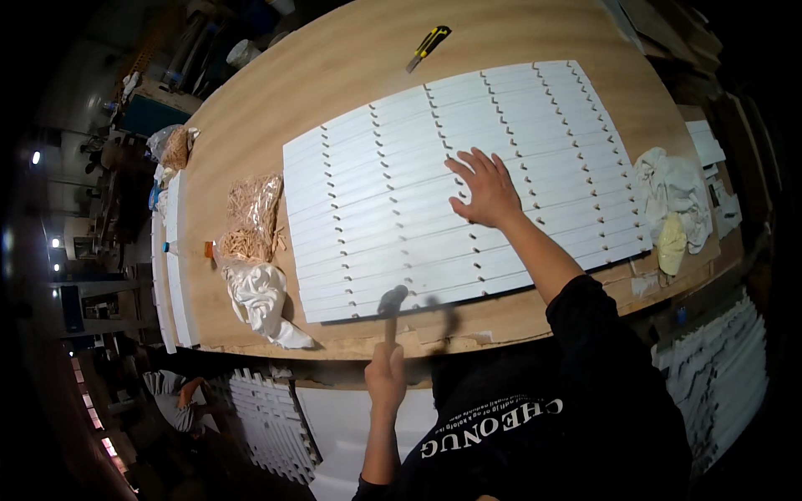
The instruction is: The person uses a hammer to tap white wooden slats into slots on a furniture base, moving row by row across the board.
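Observation:
White narrow boards lie side by side on the wooden table, forming one wide panel. Short wooden dowels stick up from them in several rows. My left hand is closed round the handle of a hammer, at the table's near edge. The hammer's head, slightly blurred, is over the boards' near edge. My right hand is spread open over the middle of the boards, close to two rows of dowels. Whether its fingers touch the dowels I cannot tell.
A clear bag of dowels and a white cloth lie left of the boards. Beyond them is a yellow-black utility knife. White cloth and a yellow glove-like piece lie right. Slatted white panels stand below.

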Motion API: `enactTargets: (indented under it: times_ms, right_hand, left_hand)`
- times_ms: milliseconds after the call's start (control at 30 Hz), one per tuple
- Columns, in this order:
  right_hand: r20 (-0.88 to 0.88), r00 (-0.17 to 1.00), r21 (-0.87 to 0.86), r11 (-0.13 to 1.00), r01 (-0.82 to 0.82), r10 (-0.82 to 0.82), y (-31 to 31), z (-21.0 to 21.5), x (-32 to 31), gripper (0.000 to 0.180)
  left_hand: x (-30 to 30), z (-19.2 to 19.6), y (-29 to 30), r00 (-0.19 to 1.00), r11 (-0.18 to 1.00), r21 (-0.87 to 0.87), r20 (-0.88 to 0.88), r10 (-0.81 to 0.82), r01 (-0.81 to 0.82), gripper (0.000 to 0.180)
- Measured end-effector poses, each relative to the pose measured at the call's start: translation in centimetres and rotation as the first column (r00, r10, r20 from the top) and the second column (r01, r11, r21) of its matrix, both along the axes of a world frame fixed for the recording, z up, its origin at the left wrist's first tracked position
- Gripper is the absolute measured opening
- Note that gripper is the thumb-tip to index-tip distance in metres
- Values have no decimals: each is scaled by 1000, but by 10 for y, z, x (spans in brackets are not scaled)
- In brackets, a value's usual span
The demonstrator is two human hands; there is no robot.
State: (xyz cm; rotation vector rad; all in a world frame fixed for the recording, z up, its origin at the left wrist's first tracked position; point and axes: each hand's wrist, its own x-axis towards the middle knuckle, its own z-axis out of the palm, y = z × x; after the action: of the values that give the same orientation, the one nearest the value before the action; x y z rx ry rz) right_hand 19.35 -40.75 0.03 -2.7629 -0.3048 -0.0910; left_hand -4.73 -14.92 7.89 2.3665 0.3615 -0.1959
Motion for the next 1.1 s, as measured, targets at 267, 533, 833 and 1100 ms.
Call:
enactTargets:
  times_ms: [267,533,833,1100]
  right_hand:
    - [25,1000,22,1000,1,-1,0,1,1,66]
    - [33,999,37,999,-5,4,0,-1,2,65]
    - [-15,999,98,994,-43,44,-8,1,1,76]
    - [-423,843,-118,903,-414,331,-40,43,-98,123]
  left_hand:
    - [-1,-22,6,989,991,135,-150,7,13,23]
    - [-28,-30,2,989,989,131,-139,-53,72,18]
    - [-33,-28,-4,1000,994,106,-25,-18,21,16]
    - [-20,1,-38,990,987,-81,-5,-140,140,18]
